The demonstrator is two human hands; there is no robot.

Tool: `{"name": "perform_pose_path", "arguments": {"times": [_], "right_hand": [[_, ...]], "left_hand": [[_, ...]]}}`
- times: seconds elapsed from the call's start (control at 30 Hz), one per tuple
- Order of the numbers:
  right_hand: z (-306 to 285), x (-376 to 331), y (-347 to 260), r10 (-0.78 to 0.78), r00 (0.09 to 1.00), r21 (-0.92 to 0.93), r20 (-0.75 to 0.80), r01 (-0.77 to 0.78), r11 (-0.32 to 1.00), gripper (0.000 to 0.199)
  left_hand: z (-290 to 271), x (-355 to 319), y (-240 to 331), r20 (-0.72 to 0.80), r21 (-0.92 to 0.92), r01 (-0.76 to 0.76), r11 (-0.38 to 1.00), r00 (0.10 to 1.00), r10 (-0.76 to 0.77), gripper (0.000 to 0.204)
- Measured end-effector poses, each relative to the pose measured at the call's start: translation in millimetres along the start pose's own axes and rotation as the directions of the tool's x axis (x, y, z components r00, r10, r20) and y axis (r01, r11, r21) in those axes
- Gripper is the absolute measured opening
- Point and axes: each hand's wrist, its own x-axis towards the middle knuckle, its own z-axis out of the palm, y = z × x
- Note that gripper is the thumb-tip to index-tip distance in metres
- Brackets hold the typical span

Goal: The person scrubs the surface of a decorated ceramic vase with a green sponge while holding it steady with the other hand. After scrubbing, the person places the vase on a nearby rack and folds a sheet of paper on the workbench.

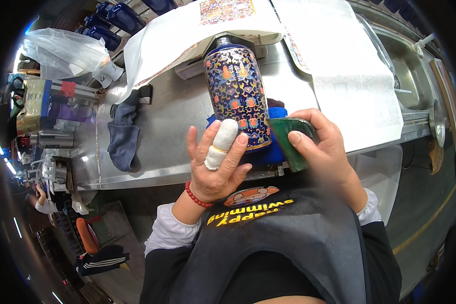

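Note:
A dark blue bottle (235, 93) with a dense floral pattern lies with its neck pointing away from me and its base toward me. Under its near end is a bright blue cloth (272, 153). My left hand (215, 175) has its fingers outstretched beside the base, and a white cloth sleeve (223, 142) covers one of them. Whether those fingertips touch the bottle I cannot tell. Between thumb and fingers, my right hand (321, 144) grips a flat green scraper (289, 147), whose edge is close to the bottle's right side.
Patterned decal sheets (227, 11) on white paper lie at the far side of the metal table (172, 106). A grey cloth (123, 137) rests on the left. Blue bottles (124, 19) stand at far left, and a sink (408, 66) is at right.

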Motion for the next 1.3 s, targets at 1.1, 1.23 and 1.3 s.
{"name": "perform_pose_path", "arguments": {"times": [1.1, 1.23, 1.3], "right_hand": [[11, 6, -17, -0.033, 0.971, -0.096, 0.236, 0.057, 0.994, 0.021], [13, 6, -18, -0.029, 0.974, -0.107, 0.224, 0.054, 0.993, 0.020], [14, 6, -18, -0.033, 0.977, -0.114, 0.211, 0.058, 0.992, 0.020]], "left_hand": [[9, -5, 14, -0.194, -0.245, 0.109, 0.963, 0.968, -0.159, 0.035], [9, -2, 13, -0.237, -0.261, 0.078, 0.962, 0.961, -0.142, 0.032], [9, -1, 13, -0.251, -0.212, 0.043, 0.976, 0.963, -0.097, 0.031]]}}
